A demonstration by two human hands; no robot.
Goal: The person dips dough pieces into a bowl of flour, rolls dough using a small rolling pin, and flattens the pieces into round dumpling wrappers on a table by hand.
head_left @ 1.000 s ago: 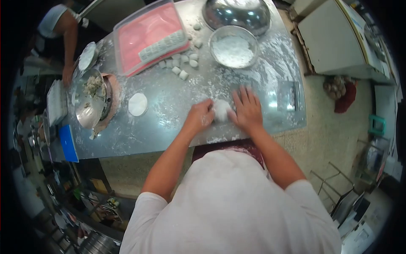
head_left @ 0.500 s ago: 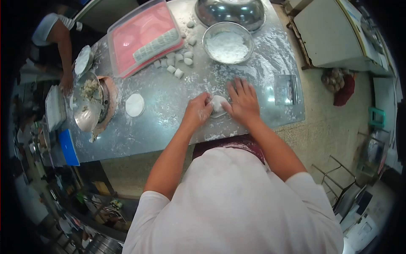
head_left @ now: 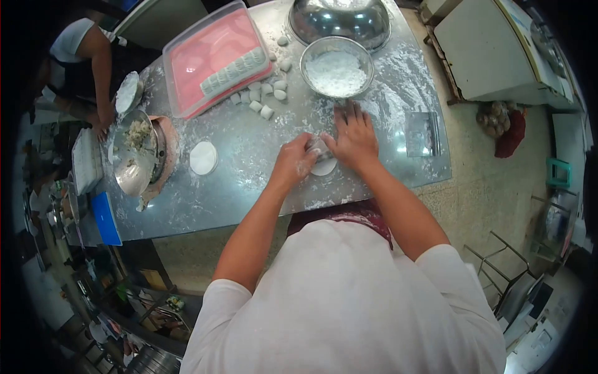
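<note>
A flat white dough round (head_left: 324, 167) lies on the floured metal table, partly covered by my hands. My left hand (head_left: 293, 160) is closed at its left edge, thumb and fingers curled together. Stretched out flat, my right hand (head_left: 357, 138) presses down just beyond the dough, its fingers pointing away from me. Between the two hands shows a short, pale, floured piece (head_left: 319, 148), perhaps the end of a rolling pin; most of it is hidden. To the left sits a stack of dough rounds (head_left: 204, 158). Several small dough pieces (head_left: 266, 112) lie farther back.
A plastic tray (head_left: 182, 111) with a pink base holds a row of dumplings. Behind my hands stands a bowl of flour (head_left: 336, 71), beside a large metal bowl (head_left: 339, 19). A filling bowl (head_left: 134, 177) is at left, near another person's arm (head_left: 103, 81). A clear bag (head_left: 422, 134) lies right.
My right hand has slid forward, away from me, and its fingers lie flatter. More of the dough round shows on my side of the hands. The view has shifted slightly.
</note>
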